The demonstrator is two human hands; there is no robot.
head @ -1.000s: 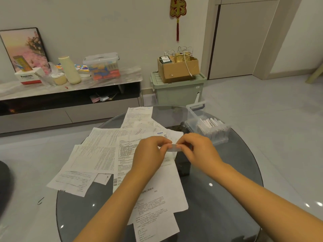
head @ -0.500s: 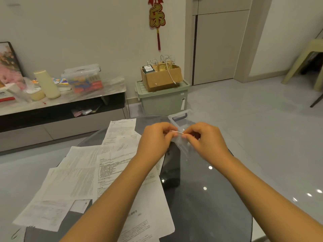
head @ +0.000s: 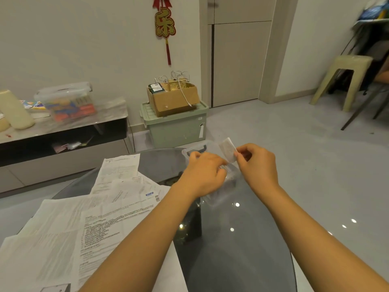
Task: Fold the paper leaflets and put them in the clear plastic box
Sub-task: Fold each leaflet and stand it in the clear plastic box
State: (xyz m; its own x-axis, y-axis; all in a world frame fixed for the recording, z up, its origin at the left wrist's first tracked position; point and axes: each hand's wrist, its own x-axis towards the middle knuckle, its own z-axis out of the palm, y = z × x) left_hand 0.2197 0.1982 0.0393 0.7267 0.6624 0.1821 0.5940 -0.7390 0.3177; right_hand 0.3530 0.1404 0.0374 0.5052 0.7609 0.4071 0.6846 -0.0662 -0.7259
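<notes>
Dark smoked glass forms the round counter [head: 242, 239], glinting with ceiling lights above a pale grey tiled floor [head: 294, 144]. Unfolded paper leaflets [head: 101, 218] overlap across its left half. At the far edge stands the clear plastic box [head: 195, 149], largely hidden by the hands. The right hand [head: 257, 165] pinches a small folded leaflet [head: 227, 149] in a narrow grip, just above the box. The left hand [head: 203, 175] curls over the box; whether its grip holds anything I cannot tell. Behind, a low sideboard [head: 63, 131] lines the white wall, beside a green storage bin [head: 176, 125] topped by a cardboard box [head: 174, 98]. A red ornament [head: 165, 24] hangs above; a plastic stool [head: 345, 76] stands right.
</notes>
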